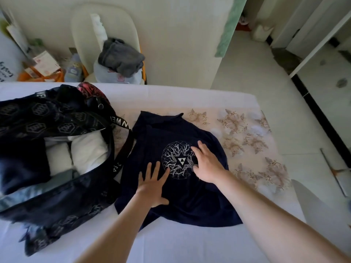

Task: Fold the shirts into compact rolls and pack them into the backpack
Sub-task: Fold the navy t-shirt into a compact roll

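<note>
A navy shirt (191,204) with a white round tree print lies spread on the bed, its collar pointing away from me. My left hand (152,186) presses flat on it just left of the print, fingers straight and spread. My right hand (207,165) lies flat on the right side of the print, fingers straight. To the left a dark patterned backpack (57,202) lies open, with white rolled shirts (89,150) and a dark roll (20,164) inside.
The bed (171,242) has a white sheet and a floral cloth (252,141) under the shirt's right side. Beyond the bed a chair (106,35) holds a grey garment (121,57). Clutter fills the far left corner; tiled floor (262,73) runs along the right.
</note>
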A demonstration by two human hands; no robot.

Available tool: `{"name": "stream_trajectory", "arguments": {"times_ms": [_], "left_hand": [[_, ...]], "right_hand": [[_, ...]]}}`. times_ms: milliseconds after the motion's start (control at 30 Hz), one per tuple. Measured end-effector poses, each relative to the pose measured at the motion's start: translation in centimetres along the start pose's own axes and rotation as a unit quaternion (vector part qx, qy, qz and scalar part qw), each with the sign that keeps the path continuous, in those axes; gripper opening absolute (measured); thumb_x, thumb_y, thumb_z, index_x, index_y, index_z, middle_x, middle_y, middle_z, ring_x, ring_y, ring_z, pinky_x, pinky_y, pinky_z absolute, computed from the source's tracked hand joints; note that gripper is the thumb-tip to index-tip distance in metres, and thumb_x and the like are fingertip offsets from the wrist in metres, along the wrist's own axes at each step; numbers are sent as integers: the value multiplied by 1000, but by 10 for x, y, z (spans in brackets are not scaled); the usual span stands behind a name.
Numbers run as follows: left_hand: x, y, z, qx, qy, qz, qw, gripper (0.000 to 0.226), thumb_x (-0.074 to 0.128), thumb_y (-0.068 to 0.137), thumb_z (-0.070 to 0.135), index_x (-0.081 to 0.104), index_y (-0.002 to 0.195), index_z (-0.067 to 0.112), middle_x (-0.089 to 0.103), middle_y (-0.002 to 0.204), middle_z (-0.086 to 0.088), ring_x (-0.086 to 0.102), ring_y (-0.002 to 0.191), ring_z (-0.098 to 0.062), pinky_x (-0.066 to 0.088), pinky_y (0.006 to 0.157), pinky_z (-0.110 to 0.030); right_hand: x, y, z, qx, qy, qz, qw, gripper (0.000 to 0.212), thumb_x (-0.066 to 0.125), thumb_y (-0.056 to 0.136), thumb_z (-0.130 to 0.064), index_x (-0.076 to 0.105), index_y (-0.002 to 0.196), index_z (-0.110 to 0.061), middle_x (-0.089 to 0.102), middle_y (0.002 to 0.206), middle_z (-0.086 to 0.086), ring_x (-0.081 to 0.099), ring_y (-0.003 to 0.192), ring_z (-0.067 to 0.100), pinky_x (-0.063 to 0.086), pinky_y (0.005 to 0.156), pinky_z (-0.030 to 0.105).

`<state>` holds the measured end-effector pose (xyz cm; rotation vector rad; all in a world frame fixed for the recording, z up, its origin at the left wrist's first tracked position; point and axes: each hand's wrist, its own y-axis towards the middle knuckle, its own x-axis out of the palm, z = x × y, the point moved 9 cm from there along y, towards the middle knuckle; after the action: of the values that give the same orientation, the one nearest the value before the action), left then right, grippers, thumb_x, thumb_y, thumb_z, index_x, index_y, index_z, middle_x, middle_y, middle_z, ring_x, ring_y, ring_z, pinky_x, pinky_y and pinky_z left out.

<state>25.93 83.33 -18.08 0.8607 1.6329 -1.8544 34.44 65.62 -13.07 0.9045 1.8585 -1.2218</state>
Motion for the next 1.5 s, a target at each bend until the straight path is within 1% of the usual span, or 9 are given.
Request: {"name": "stream_trajectory", "arguments": {"times_ms": [100,233,400,567,733,1000,1167,1300,1500], "left_hand": [[6,-6,-11,12,5,-31,999,126,80,74,47,-19,151,42,-41,153,-2,-34,142,-35,-2,118,-58],[-27,-14,-27,-40,-39,4,998,62,57,81,65,51,134,34,14,160,-3,18,145,-30,23,115,-50],[-55,-11,-30,-144,-15,40,989,58,28,100,61,61,81,17,72,95,0,60,77,-19,45,87,-32],[-59,3,-26,-120,-101,200,967,63,55,93,51,32,141,17,37,145,-8,41,128,-25,45,96,-34],[-12,21,-13,-98,-77,92,988,86,35,95,65,-20,152,33,-32,158,-11,-24,146,-40,1,120,-52],[-62,53,33,77,-107,170,977,75,41,100,52,-3,157,30,-17,163,1,-18,150,-20,2,122,-39],[-88,47,46,-41,-74,281,956,55,47,97,38,30,147,22,29,150,-1,30,135,-23,32,108,-38],[-61,51,23,-138,-110,214,961,72,43,94,55,19,152,21,18,156,-6,19,143,-29,21,117,-48],[-61,90,-14,-43,-75,94,992,118,44,69,89,-25,150,37,-38,155,1,-35,142,-33,-12,115,-62]], "right_hand": [[14,-6,22,75,-21,-78,994,85,51,96,-42,-2,159,-23,-3,167,8,14,151,29,28,118,43],[18,-12,0,73,-138,-100,983,62,45,95,-49,45,143,-11,32,153,18,57,114,35,54,88,41],[22,-21,-37,46,-160,-231,959,25,47,94,-24,65,97,-7,63,90,7,59,69,23,49,64,32],[-11,20,-58,-63,-77,28,995,27,50,92,-8,57,117,-13,52,121,8,53,110,30,49,86,40],[17,48,-44,-108,-49,-57,991,75,46,99,-11,3,160,-21,-6,167,3,-1,154,21,14,124,42],[3,47,80,98,-92,-37,990,71,29,103,-53,0,159,-21,-8,167,2,5,153,25,35,115,44],[-38,38,129,288,-163,-1,944,61,51,93,-42,36,141,-7,42,142,20,51,122,39,47,98,50],[-50,55,73,76,-199,143,967,57,72,70,-17,46,121,-14,45,118,13,50,103,33,45,88,43],[-9,65,44,-51,-56,71,995,92,65,87,-19,5,157,-18,-4,163,17,2,152,34,18,122,47]]}}
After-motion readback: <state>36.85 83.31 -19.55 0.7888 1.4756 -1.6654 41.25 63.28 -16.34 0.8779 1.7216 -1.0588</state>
